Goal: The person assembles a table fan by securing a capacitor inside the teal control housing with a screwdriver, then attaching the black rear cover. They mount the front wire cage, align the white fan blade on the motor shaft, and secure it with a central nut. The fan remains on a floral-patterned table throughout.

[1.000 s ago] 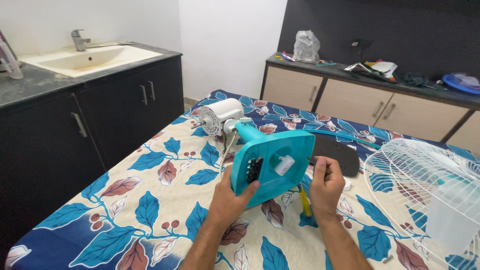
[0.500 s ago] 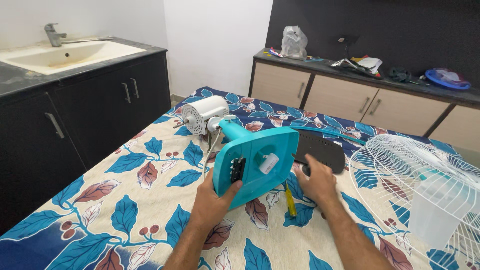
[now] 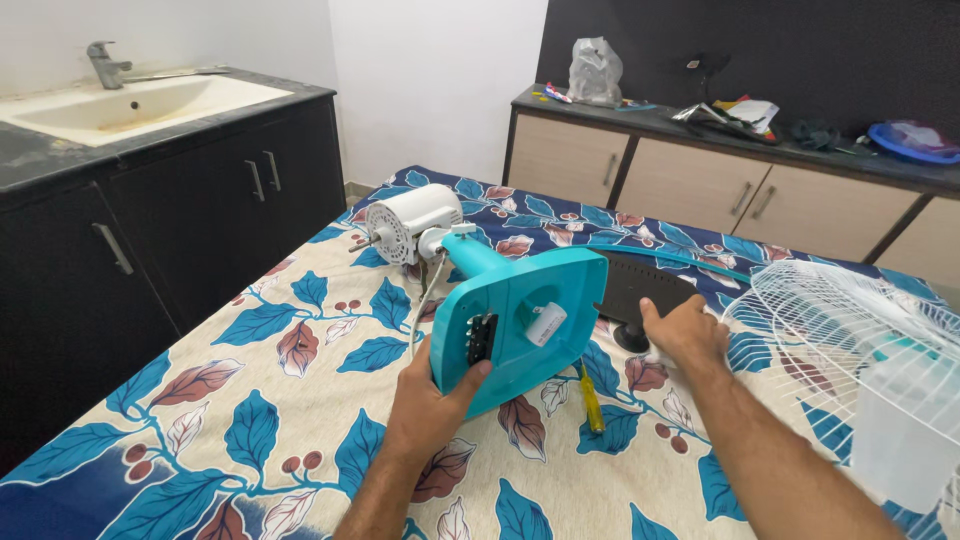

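White-painted walls [image 3: 430,80] meet a dark textured wall [image 3: 750,45] behind a beige-fronted sideboard [image 3: 700,195] with a cluttered dark top. Left: black cabinets [image 3: 150,240] carry a grey counter [image 3: 60,165] with inset cream sink [image 3: 140,105] and chrome tap [image 3: 102,63]. Lighting even.

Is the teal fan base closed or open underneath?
Open: the teal fan base shows its black switch block and white capacitor.

**Around the room**

Far left: cream sink [image 3: 130,105] w/ metal tap [image 3: 104,64], set in dark surface [image 3: 60,165] over black cupboards [image 3: 150,250]. Back right: beige cabinets [image 3: 700,195] w/ dark top; on it a clear plastic bag [image 3: 594,72], blue dish [image 3: 912,140], misc clutter [image 3: 735,115]. White wire fan guard [image 3: 850,340] lies at right on the leaf-print bedsheet [image 3: 250,420].
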